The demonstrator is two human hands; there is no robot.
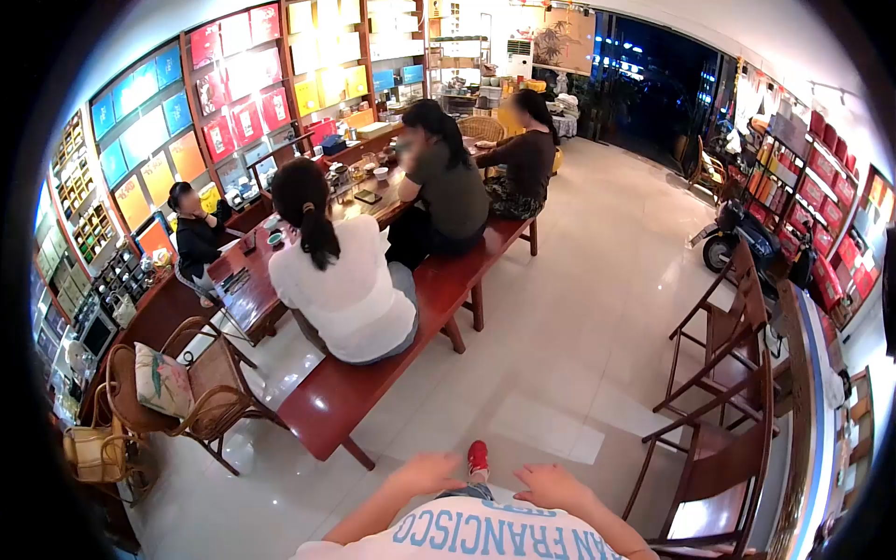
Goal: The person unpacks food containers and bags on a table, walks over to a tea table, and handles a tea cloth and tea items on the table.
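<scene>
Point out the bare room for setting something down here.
Free: the near end of the bench, up to the person in white; the floor between bench and wooden chairs, beyond the red shoe. Crowded: the table, with cups and small items; the rattan chair holds a cushion.

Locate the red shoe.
In the head view, the red shoe is at lower centre against the pale floor, showing between the left hand and right hand.
</scene>
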